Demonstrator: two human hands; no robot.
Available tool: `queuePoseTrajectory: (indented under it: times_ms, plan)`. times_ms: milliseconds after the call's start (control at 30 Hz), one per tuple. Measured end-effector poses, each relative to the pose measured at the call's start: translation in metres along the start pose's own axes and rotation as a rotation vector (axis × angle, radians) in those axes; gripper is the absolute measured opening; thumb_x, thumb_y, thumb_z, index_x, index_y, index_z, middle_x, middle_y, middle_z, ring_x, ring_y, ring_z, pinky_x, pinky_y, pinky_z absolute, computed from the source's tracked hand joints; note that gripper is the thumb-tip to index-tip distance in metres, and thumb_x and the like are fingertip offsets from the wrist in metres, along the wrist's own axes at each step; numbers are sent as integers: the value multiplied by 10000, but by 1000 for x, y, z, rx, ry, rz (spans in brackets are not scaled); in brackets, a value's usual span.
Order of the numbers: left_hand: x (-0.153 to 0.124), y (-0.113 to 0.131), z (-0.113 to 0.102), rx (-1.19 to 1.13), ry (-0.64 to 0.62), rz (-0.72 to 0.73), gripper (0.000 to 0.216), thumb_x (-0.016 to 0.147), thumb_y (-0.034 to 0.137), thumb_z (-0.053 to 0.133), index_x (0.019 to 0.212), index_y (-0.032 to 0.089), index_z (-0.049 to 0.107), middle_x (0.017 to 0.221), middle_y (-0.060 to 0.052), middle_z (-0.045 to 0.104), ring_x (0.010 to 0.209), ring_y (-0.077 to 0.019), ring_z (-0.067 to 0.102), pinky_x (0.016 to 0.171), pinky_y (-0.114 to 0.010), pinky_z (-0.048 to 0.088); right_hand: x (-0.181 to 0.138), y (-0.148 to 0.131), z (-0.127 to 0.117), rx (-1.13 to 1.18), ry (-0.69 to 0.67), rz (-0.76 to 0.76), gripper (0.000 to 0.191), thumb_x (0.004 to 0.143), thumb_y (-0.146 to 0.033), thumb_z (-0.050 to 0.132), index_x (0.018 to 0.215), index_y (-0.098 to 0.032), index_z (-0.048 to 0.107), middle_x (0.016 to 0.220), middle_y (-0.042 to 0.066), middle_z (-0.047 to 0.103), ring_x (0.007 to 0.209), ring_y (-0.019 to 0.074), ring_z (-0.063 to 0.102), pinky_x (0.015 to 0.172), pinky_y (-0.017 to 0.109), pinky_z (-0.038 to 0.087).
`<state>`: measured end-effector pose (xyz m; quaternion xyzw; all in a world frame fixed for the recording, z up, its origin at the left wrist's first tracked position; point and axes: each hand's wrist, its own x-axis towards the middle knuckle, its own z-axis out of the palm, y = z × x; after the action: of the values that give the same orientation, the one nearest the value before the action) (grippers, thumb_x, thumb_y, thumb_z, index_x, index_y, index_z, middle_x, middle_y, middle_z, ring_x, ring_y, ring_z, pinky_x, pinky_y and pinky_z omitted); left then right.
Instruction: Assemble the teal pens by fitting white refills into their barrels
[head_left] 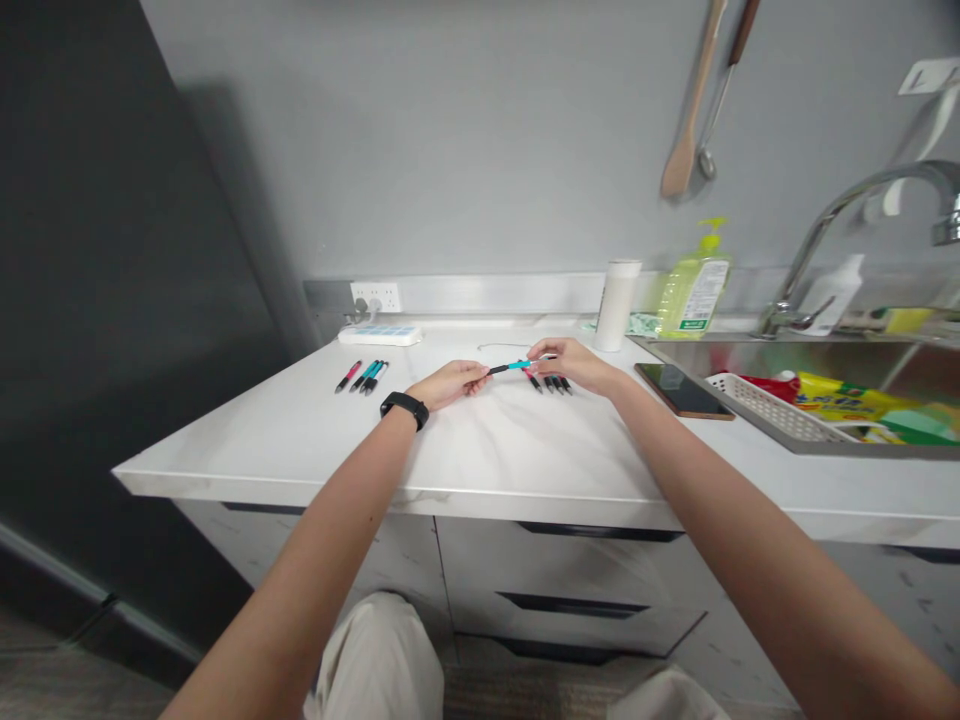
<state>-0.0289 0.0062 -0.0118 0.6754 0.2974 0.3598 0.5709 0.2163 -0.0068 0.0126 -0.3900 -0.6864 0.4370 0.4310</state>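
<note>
A black and turquoise pen [517, 365] is held level above the white counter, stretched between my two hands. The fingers of my left hand [450, 382], with a black band on the wrist, pinch its black end. At the turquoise end, my right hand [570, 362] has its fingertips closed on the pen. Several pens [555, 384] with black tips lie beneath and just in front of my right hand, partly hidden by it. To the left of my left hand, a pink and black pen [349, 376] lies beside several turquoise, black and white pens [370, 376].
A power strip [380, 335] sits at the back left below a wall socket [376, 296]. Behind my right hand stand a white cylinder [617, 306] and a green soap bottle [694, 290]. A phone [682, 390] lies beside the sink [795, 445], under a faucet [814, 240].
</note>
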Motion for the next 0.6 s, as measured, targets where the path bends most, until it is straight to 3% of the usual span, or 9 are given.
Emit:
queuePoseTrajectory:
  times_ms: [167,333,500,600]
  plan:
    - [0,0,0,-5,-16,0,274,697,336,719,737,106,575,606,30,513,563,-61,435,605,-247,307,2,3,-1,62,-21,69,232,687,-312,761,771,-130,646,739,75,695,632,119,652,612,223,546]
    - [2,-2,-2,-5,-25,2,287,712,360,701,709,110,561,610,28,514,559,-57,432,604,-250,305,3,4,0,53,29,-7,316,576,-184,826,834,-148,648,824,37,694,590,86,627,569,194,531]
    - [1,-1,-2,0,-33,3,272,710,341,708,724,107,569,608,30,519,563,-57,444,606,-245,309,2,2,0,64,-3,50,229,694,-312,755,760,-132,629,703,56,677,595,106,632,578,215,534]
    - [1,-1,-1,-10,-26,-4,272,709,340,708,718,108,565,605,30,521,559,-56,442,606,-244,310,1,1,1,37,8,27,254,634,-253,798,787,-138,633,769,42,681,591,89,621,561,197,523]
